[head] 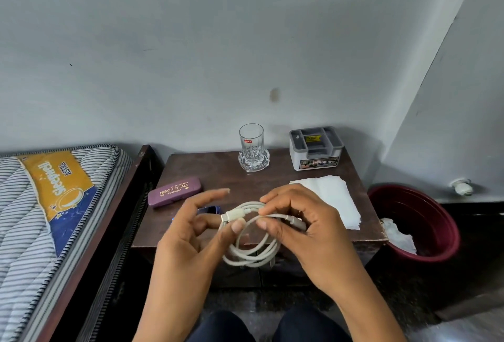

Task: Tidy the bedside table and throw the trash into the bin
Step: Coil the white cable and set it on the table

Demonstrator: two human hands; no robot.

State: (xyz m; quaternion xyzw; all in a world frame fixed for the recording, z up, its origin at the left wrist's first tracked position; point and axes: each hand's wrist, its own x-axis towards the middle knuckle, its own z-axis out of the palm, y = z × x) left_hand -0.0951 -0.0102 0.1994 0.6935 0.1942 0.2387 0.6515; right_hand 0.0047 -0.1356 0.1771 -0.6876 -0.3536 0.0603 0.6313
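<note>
Both hands hold a coiled white cable above the front edge of the dark wooden bedside table. My left hand pinches the cable's plug end with thumb and finger. My right hand grips the top of the coil, and the loops hang below. White tissue paper lies flat on the table's right side. A dark red bin stands on the floor right of the table, with crumpled white paper inside.
A purple spectacle case lies on the table's left. A glass on a glass coaster and a grey organiser box stand at the back. A blue object peeks out behind my left hand. A mattress lies left.
</note>
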